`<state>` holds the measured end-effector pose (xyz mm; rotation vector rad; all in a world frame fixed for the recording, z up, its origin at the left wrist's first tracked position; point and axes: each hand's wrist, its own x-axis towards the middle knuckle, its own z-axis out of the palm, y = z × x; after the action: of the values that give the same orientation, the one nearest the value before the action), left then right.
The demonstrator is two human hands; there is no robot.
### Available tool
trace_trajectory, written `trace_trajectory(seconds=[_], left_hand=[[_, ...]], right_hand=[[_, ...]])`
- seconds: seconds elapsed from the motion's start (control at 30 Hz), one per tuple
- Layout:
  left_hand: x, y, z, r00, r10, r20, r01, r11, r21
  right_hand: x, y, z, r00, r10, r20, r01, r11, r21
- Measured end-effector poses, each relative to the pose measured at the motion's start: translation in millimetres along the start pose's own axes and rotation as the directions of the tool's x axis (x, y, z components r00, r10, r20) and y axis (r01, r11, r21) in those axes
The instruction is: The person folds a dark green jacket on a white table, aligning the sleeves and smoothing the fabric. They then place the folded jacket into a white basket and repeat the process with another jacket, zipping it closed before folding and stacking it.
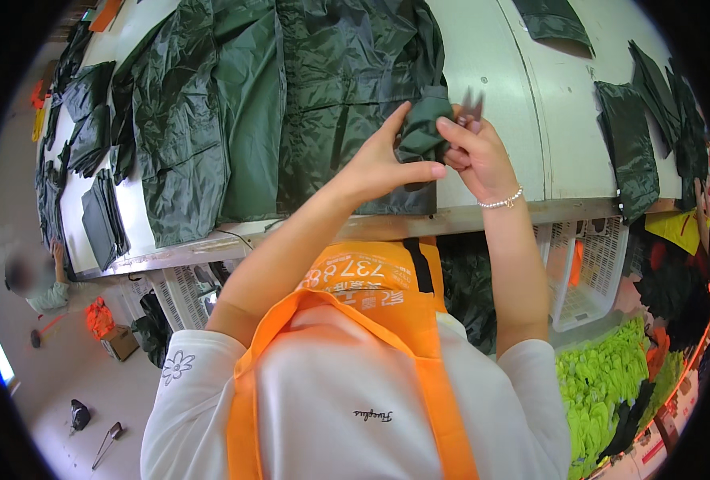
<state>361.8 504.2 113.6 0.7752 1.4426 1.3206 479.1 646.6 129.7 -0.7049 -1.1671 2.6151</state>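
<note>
A dark green shiny garment (323,96) lies spread over the white table. A bunched end of its fabric (427,120), perhaps a sleeve, is raised near the garment's right edge. My left hand (379,166) is at this bunch, thumb and forefinger stretched wide apart on either side of it; its other fingers are hidden. My right hand (475,152) is closed around a small pair of thread snips (472,106), whose blurred metal blades point away from me. The thumb of that hand also presses against the green bunch. A beaded bracelet circles the right wrist.
More dark green pieces (631,148) lie at the table's right, with folded ones (103,220) at the left. Below the table edge stand white plastic baskets (591,276). Bright yellow-green fabric (603,392) is heaped at lower right. Another person (43,280) is at far left.
</note>
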Motion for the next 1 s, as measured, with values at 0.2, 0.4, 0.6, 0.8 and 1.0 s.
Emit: trace_trajectory(seconds=[0.2,0.4,0.6,0.8,1.0], left_hand=[[26,-13,-8,0.997,-0.053,0.057,0.055,0.997,-0.046],[36,-14,-5,0.999,0.017,0.034,-0.02,0.997,0.075],[39,-10,3,0.998,0.025,0.056,-0.029,0.997,0.068],[49,3,11,0.996,0.002,0.094,-0.01,0.997,0.076],[51,5,12,0.993,-0.093,0.069,0.083,0.986,0.144]], right_hand=[[-10,29,-56,0.996,0.009,-0.088,0.025,0.922,0.386],[-26,23,-67,0.877,-0.31,-0.366,0.146,0.9,-0.411],[-24,-7,-32,0.831,-0.554,0.046,0.379,0.505,-0.775],[-10,-17,-33,0.854,-0.486,0.185,0.397,0.378,-0.837],[1,-13,-36,0.843,-0.506,0.182,0.35,0.258,-0.901]])
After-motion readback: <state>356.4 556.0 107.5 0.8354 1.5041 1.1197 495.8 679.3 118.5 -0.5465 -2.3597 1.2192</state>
